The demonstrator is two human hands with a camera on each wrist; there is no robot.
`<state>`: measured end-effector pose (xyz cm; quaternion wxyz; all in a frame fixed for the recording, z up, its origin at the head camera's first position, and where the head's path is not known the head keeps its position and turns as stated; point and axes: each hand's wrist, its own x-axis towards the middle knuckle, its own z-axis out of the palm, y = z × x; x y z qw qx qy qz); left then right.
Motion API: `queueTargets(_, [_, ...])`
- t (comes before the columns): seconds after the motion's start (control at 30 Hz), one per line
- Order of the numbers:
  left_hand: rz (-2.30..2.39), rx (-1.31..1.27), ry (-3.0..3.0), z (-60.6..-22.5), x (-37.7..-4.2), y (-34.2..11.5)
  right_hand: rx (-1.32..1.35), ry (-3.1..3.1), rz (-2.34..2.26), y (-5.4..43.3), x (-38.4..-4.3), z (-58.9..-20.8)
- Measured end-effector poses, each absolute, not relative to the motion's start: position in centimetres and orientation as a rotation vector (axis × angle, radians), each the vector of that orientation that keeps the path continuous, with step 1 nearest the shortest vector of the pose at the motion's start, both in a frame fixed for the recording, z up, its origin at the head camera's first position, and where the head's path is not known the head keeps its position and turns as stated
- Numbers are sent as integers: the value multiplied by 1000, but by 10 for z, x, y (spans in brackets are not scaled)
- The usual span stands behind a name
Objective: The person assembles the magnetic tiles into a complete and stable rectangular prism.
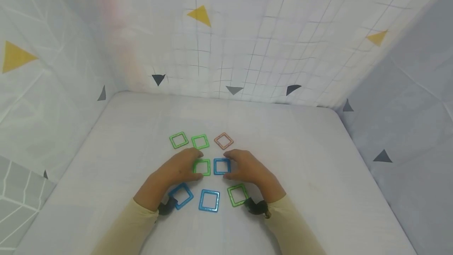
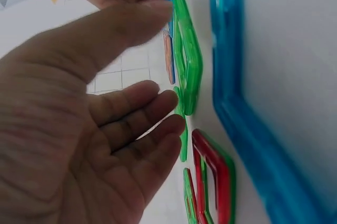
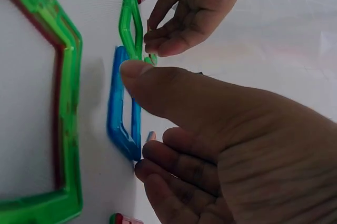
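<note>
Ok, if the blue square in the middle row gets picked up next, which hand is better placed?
Probably the right hand: its thumb and fingers bracket the blue square at its near and far edges. The left hand is around the neighbouring green square instead.

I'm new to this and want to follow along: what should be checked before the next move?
1. Left hand at the middle green square frame: ok.
2. Right hand at the middle blue square frame: ok.
3. Those two frames joined: not ok; a narrow gap separates them in the head view.
4. Firm contact with either frame: cannot tell from these angles.
5. Orange square frame uncovered in the head view: ok.
6. Lower-left blue square frame clear of the black wrist device: cannot tell; the device hides one corner.
</note>
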<state>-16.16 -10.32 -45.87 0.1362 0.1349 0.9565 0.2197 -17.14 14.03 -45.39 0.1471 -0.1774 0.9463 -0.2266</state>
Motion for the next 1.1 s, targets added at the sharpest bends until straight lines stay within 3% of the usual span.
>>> queueTargets(1.1, [564,477,2790,-463,-161,-99,-545,2731,-605,139,-173,-460])
